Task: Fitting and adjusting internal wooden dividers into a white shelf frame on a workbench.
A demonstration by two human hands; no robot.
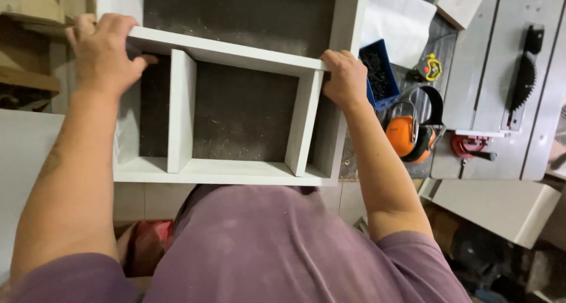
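Observation:
A white wooden frame (224, 170) with upright dividers lies on a dark workbench in front of me. My left hand (103, 49) grips the far left corner of its upper rail (236, 54), fingers curled over the edge. At the rail's right end, where it meets the right divider (303, 123), my right hand (345, 76) is clamped on the joint. A second divider (181, 111) stands left of the middle. Both arms reach forward over my purple shirt.
Right of the frame sit a blue bin of dark screws (377, 73), orange ear defenders (410, 132) and a yellow tape measure (432, 67). A table saw with its blade (522, 82) fills the far right. White boards (495, 205) lie below it.

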